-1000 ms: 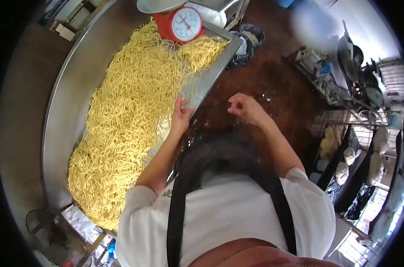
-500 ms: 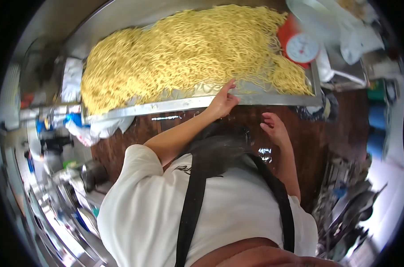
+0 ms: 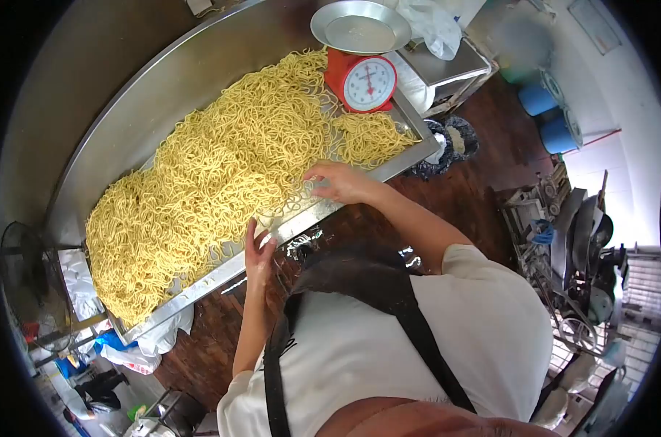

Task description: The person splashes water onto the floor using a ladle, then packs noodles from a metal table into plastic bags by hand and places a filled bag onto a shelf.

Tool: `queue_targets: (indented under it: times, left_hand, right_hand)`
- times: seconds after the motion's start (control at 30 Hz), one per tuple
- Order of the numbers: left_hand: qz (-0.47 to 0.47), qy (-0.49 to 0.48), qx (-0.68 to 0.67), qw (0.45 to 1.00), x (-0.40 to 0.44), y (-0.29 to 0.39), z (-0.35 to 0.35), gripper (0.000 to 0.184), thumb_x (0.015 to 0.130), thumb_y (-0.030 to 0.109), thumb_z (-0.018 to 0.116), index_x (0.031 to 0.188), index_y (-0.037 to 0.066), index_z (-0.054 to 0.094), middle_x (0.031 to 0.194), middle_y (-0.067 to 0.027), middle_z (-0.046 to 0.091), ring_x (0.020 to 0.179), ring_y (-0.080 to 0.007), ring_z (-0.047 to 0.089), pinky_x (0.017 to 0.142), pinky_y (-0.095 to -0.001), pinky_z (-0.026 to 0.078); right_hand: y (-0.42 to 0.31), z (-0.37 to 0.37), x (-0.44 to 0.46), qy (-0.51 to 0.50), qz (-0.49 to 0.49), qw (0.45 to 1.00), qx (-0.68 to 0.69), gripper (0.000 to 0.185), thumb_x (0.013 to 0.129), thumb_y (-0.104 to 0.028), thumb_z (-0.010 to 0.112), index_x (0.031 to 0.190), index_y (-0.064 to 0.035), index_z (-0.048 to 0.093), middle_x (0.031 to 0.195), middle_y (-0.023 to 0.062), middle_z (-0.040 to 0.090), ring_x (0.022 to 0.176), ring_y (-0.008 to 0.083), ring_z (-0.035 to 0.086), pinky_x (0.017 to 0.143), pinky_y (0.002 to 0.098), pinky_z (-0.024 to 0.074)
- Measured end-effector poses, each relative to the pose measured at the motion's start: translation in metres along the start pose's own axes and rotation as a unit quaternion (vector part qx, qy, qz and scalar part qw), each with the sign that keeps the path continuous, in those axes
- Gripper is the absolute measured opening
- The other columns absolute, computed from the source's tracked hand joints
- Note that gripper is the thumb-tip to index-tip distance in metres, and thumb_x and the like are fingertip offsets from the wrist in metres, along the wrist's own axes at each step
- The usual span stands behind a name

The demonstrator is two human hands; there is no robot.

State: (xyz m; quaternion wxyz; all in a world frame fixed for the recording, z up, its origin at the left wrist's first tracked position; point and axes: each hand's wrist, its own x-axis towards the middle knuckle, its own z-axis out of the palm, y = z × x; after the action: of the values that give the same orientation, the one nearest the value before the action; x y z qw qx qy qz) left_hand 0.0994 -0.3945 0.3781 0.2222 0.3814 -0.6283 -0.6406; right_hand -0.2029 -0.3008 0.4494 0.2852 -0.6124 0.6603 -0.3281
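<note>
A wide heap of yellow noodles (image 3: 221,160) lies in a large metal tray (image 3: 221,273). My left hand (image 3: 258,255) is at the tray's front rim with its fingers apart, holding nothing. Over the same rim reaches my right hand (image 3: 341,182), its fingers curved and thumb apart, at the lower edge of the heap. A few loose strands lie between the two hands. I see nothing gripped in the right hand, and whether its fingertips touch noodles is unclear.
A red dial scale (image 3: 370,84) with a metal pan (image 3: 361,28) stands at the tray's right end, beside a smaller noodle pile (image 3: 373,138). Black-lined bins (image 3: 458,140) are on the floor. Blue barrels (image 3: 541,97) and a rack of pans (image 3: 585,233) stand to the right.
The view has turned, so the tray now slants. My right hand has moved from beside the apron over the tray rim to the noodles. My left hand's fingers have come back from the noodles' edge.
</note>
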Motion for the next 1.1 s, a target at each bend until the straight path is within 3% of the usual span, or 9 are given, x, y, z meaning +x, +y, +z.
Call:
queue_targets:
  times: [0.13,0.3,0.4,0.47,0.57,0.67,0.87,0.97,1.1]
  left_hand:
    - [-0.012,-0.024,-0.042,0.999,0.029,0.005,0.017,0.070,0.091,0.012,0.066,0.150,0.007,0.028,0.145,-0.0146,0.040,0.113,-0.0206,0.056,0.096,-0.0325,0.046]
    - [-0.010,-0.032,-0.084,0.996,0.068,0.027,0.056,0.061,0.092,0.012,0.063,0.146,0.006,0.035,0.135,-0.0150,0.051,0.105,-0.0197,0.060,0.095,-0.0332,0.047]
    - [-0.018,-0.034,-0.097,0.995,0.084,0.035,0.097,0.058,0.092,0.012,0.063,0.144,0.005,0.039,0.129,-0.0137,0.055,0.102,-0.0183,0.061,0.094,-0.0322,0.047]
    - [-0.044,-0.014,-0.095,0.994,0.096,0.035,0.135,0.054,0.093,0.011,0.063,0.142,0.003,0.042,0.125,-0.0129,0.058,0.100,-0.0175,0.061,0.094,-0.0320,0.047]
    - [-0.097,0.027,-0.111,0.989,0.114,0.040,0.201,0.052,0.093,0.010,0.062,0.140,0.001,0.043,0.124,-0.0133,0.059,0.098,-0.0175,0.061,0.093,-0.0322,0.047]
    - [-0.133,0.015,-0.111,0.985,0.124,0.058,0.259,0.049,0.093,0.008,0.062,0.138,0.001,0.045,0.122,-0.0122,0.060,0.097,-0.0169,0.061,0.092,-0.0308,0.047]
    - [-0.121,-0.004,-0.071,0.990,0.141,0.076,0.304,0.049,0.093,0.014,0.064,0.137,0.002,0.047,0.120,-0.0104,0.061,0.100,-0.0162,0.060,0.095,-0.0309,0.046]
    - [-0.118,0.007,-0.067,0.991,0.153,0.088,0.316,0.048,0.093,0.013,0.064,0.136,0.002,0.047,0.120,-0.0106,0.061,0.100,-0.0160,0.060,0.095,-0.0312,0.046]
    - [-0.105,0.011,-0.050,0.993,0.162,0.094,0.321,0.049,0.092,0.014,0.065,0.136,0.000,0.048,0.118,-0.0107,0.061,0.101,-0.0170,0.059,0.095,-0.0311,0.045]
  right_hand:
    - [0.026,-0.044,-0.001,0.209,0.057,0.975,0.053,0.018,0.090,-0.018,0.063,0.104,-0.0071,0.065,0.086,0.0109,0.066,0.076,0.0214,0.066,0.071,0.0345,0.0534]
    - [0.131,-0.179,-0.011,0.531,0.036,0.837,0.129,0.015,0.097,-0.005,0.048,0.110,0.0015,0.050,0.087,0.0101,0.066,0.076,0.0142,0.065,0.066,0.0254,0.0533]
    - [0.289,-0.280,-0.005,0.447,0.150,0.845,-0.253,0.037,0.087,-0.017,0.063,0.119,-0.0009,0.053,0.084,0.0169,0.068,0.081,0.0307,0.068,0.073,0.0406,0.0546]
    - [0.424,-0.342,0.017,0.332,0.250,0.863,-0.287,0.046,0.081,-0.029,0.069,0.114,-0.0003,0.059,0.093,0.0205,0.069,0.094,0.0387,0.065,0.084,0.0447,0.0520]
    - [0.502,-0.398,0.056,0.464,0.384,0.708,-0.368,0.046,0.078,-0.036,0.071,0.107,-0.0004,0.064,0.102,0.0207,0.068,0.102,0.0393,0.063,0.092,0.0425,0.0499]
    - [0.586,-0.467,0.059,0.350,0.425,0.773,-0.315,0.042,0.079,-0.038,0.070,0.101,-0.0022,0.066,0.107,0.0207,0.067,0.105,0.0388,0.061,0.096,0.0420,0.0483]
    - [0.430,-0.535,0.028,0.534,0.251,0.770,-0.244,0.039,0.084,-0.036,0.065,0.093,0.0019,0.067,0.090,0.0264,0.067,0.090,0.0435,0.064,0.082,0.0485,0.0499]
    - [0.479,-0.555,0.010,0.419,0.269,0.812,-0.306,0.039,0.086,-0.034,0.063,0.089,0.0046,0.065,0.080,0.0269,0.065,0.079,0.0450,0.063,0.073,0.0488,0.0485]
    - [0.410,-0.578,0.009,0.573,0.054,0.764,-0.290,0.040,0.090,-0.037,0.061,0.095,0.0025,0.064,0.079,0.0219,0.066,0.074,0.0405,0.062,0.070,0.0442,0.0483]
